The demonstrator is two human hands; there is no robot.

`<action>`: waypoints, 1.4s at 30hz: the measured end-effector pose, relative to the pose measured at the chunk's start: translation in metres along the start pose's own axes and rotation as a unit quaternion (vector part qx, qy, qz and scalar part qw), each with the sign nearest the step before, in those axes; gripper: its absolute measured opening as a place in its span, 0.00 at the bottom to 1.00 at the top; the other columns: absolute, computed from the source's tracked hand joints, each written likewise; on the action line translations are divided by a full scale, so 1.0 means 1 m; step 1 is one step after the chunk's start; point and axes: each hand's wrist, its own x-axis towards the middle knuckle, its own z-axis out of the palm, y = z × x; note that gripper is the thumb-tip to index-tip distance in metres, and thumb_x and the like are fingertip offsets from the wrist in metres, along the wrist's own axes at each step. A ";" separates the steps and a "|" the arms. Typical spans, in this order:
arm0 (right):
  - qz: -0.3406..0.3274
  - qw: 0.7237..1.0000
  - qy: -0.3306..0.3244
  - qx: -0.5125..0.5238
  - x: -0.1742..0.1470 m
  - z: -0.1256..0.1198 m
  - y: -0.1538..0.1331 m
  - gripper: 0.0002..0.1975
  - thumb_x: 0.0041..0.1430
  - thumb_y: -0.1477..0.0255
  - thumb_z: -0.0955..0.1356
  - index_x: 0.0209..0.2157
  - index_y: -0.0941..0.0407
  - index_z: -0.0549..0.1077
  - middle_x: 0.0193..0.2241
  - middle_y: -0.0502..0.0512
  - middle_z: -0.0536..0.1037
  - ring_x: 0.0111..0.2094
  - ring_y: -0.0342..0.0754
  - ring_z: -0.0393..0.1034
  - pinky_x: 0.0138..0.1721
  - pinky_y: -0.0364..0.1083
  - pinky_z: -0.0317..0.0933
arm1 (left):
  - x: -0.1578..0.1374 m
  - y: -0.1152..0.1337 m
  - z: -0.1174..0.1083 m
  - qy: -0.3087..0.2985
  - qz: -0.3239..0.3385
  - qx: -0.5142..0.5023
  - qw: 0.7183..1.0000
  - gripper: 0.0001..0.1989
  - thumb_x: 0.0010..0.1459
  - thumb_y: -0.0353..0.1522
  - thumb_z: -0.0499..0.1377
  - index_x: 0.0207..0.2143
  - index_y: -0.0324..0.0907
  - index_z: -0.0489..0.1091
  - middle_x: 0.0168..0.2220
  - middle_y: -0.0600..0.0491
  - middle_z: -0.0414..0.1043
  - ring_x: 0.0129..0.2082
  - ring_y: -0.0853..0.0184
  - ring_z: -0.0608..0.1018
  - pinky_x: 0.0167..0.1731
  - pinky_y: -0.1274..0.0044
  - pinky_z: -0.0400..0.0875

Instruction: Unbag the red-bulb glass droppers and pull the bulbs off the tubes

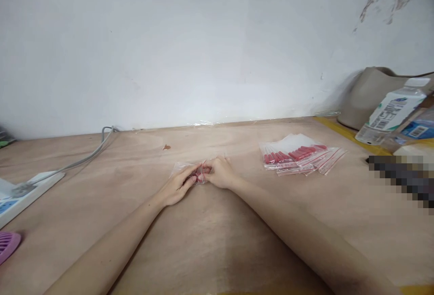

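Note:
Both my hands meet over a small clear zip bag (pixel 202 173) on the wooden table. My left hand (pixel 179 184) has its thumb and fingers closed on the bag's left part, where something red shows through the plastic. With its fingertips, my right hand (pixel 219 172) pinches the bag at its right side, near the red seal line. My fingers hide much of the bag and what is inside. Off to the right lies a fanned pile of similar zip bags (pixel 298 154), each showing red, stick-like pieces.
A white power strip (pixel 32 195) with a grey cable (pixel 81 159) lies at the left, near a purple slotted object (pixel 8 246). At the right stand a plastic bottle (pixel 389 113) and a beige container (pixel 361 98); a blurred dark object (pixel 403 179) lies below them. The white wall (pixel 203 50) rises behind.

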 end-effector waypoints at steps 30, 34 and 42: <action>-0.001 0.992 -0.016 0.128 -0.007 -0.023 0.006 0.08 0.39 0.76 0.68 0.27 0.58 0.73 0.27 0.51 0.76 0.29 0.43 0.68 0.29 0.39 0.58 | -0.002 0.001 0.000 -0.017 -0.003 0.046 0.999 0.27 0.61 0.42 0.44 0.60 0.43 0.43 0.59 0.48 0.54 0.57 0.62 0.59 0.55 0.68 0.55; 0.043 0.977 -0.022 0.209 -0.016 -0.036 0.028 0.10 0.42 0.76 0.67 0.31 0.60 0.74 0.27 0.52 0.77 0.27 0.41 0.69 0.26 0.39 0.61 | -0.002 0.002 0.000 -0.006 -0.012 0.069 0.998 0.27 0.61 0.42 0.43 0.60 0.43 0.44 0.59 0.48 0.53 0.57 0.61 0.59 0.54 0.68 0.56; 0.157 0.901 0.084 0.395 -0.050 -0.084 0.080 0.14 0.42 0.73 0.68 0.36 0.59 0.73 0.34 0.56 0.78 0.32 0.44 0.72 0.32 0.43 0.67 | -0.003 0.018 0.000 0.026 -0.184 0.272 0.944 0.24 0.58 0.44 0.44 0.46 0.36 0.64 0.43 0.38 0.69 0.45 0.51 0.71 0.42 0.61 0.64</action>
